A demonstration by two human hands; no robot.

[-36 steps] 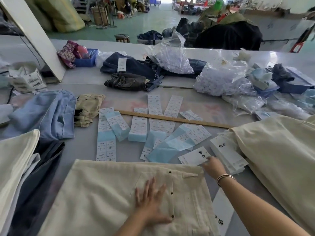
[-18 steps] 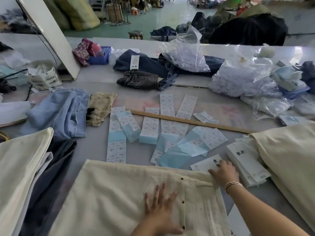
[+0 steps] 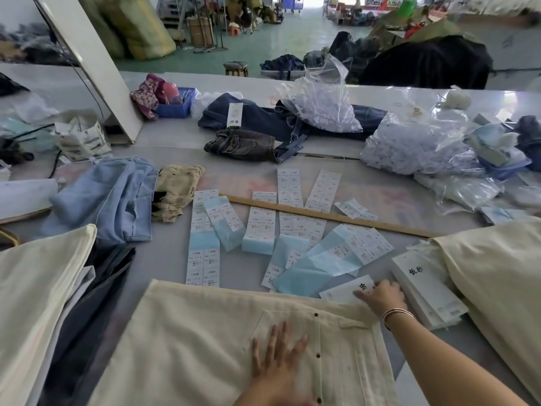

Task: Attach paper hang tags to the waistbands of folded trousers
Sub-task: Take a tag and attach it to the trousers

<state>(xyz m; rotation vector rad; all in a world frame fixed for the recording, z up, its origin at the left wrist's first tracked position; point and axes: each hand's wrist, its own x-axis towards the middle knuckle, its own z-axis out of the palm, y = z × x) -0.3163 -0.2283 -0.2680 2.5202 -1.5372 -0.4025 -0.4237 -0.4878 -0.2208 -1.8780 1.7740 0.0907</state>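
Cream folded cotton trousers (image 3: 205, 341) lie flattened under the left hand (image 3: 278, 364), fingers spread. The right hand (image 3: 380, 297) has drawn one white paper hang tag (image 3: 342, 291) from the stack toward the waistband, fingertips pinning it, so attaching comes next.

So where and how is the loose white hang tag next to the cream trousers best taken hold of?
A judgement: pinch the hang tag by its right end, coming from the right, where the right hand already rests. It lies flat on the table, and its near edge meets the trousers, so the fingers may need to slide it clear.
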